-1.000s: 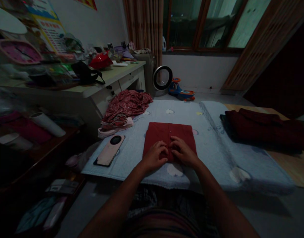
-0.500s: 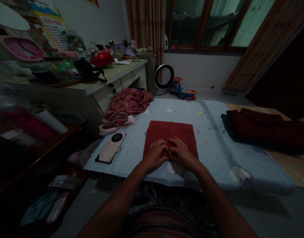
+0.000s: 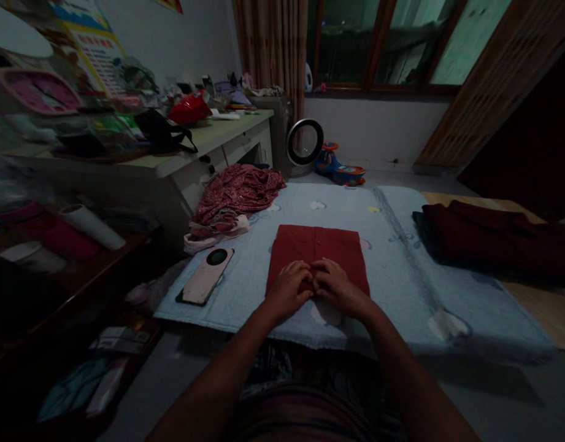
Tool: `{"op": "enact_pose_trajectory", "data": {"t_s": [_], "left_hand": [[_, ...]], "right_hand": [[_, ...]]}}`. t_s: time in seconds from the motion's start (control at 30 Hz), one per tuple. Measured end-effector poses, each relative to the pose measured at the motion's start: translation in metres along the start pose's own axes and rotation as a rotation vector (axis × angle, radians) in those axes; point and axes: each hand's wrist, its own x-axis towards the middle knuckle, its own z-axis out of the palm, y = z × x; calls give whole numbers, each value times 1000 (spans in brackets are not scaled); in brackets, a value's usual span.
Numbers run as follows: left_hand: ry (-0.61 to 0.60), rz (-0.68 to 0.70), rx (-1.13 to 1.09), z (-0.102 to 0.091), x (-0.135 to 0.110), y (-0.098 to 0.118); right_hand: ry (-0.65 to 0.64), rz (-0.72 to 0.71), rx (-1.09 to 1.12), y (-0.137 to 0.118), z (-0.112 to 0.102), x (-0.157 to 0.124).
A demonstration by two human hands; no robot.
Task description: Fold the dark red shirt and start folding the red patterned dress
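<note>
A dark red shirt [image 3: 330, 240], folded into a neat rectangle with a short button placket showing, lies flat in front of me. My left hand [image 3: 292, 283] is on its near edge, fingers curled over the cloth and thumb toward me. Close beside it, my right hand [image 3: 334, 285] grips the same edge near the middle in a similar curl. The hands nearly touch each other. Whatever cloth sits between thumbs and fingertips is mostly hidden. Under the shirt spreads a light blue quilted cover [image 3: 392, 307].
A pink phone [image 3: 203, 283] lies left on the cover, below a crumpled red patterned cloth [image 3: 240, 190]. Folded dark red clothes [image 3: 494, 239] are stacked at right. A cluttered desk [image 3: 218, 138] stands at left; a ride-on toy [image 3: 340, 169] is on the floor behind.
My fingers have drawn slightly closer together at the shirt's near edge, the right fingers curling in a little. The shirt has stayed in place.
</note>
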Motion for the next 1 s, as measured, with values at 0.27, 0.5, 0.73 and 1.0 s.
{"op": "enact_pose_trajectory", "data": {"t_s": [0.27,0.5,0.73,1.0], "left_hand": [[5,2,0,2,-1,1],[-66,-8,-39,-3,-4,1],[90,-97,-13,-8,17,-13],[47,-138,249,12,9,-15]], "right_hand": [[81,35,22,12,14,-7],[149,36,39,14,7,2],[297,215,-178,12,19,42],[281,264,-348,8,37,46]]}}
